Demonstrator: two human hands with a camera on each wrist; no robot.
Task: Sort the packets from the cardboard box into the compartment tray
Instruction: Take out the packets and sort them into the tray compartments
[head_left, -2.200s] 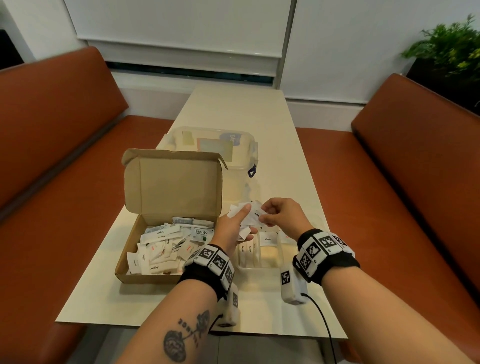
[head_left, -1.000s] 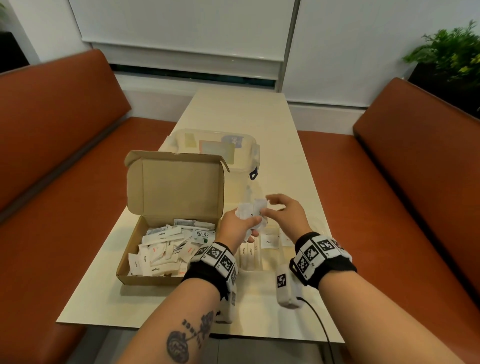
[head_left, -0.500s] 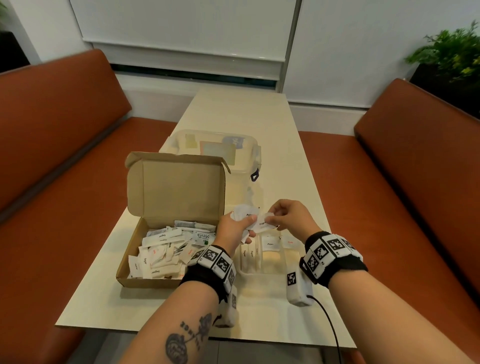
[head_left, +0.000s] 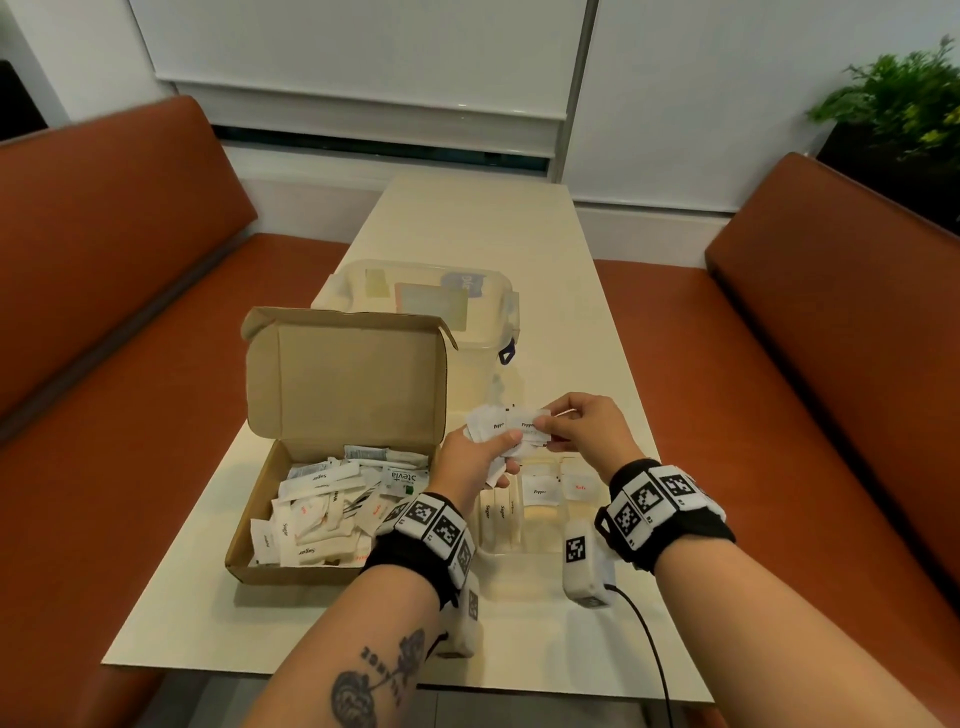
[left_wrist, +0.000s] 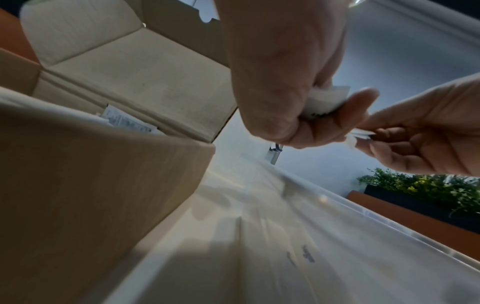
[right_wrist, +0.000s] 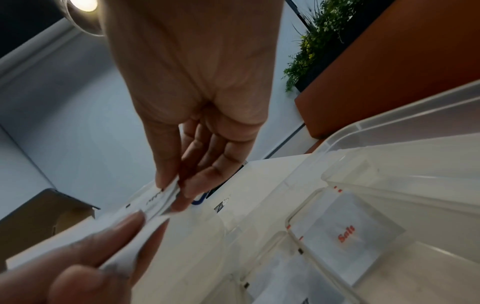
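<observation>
**Packets held over the tray, between two benches**

A long cream table runs away from the person toward a white wall, with an orange bench seat along its left edge and another along its right; a green plant stands behind the right one. The far half of the table lies bare.

At the near left sits the cardboard box, its lid standing upright at the back, its floor heaped with white packets. Its right wall stands just beside the clear compartment tray, which lies close to the table's near edge. In the tray, long Sugar packets sit in the left compartment, a Pepper packet in the middle one, and a Salt packet in the right. Behind the box lies a clear plastic lid.

Both hands are raised above the tray's far edge. The left hand grips a small fan of packets, thumb pressed on top. The right hand pinches one Pepper packet at the fan's right edge between thumb and fingertips. A black cable trails off the near edge from the right wrist.
</observation>
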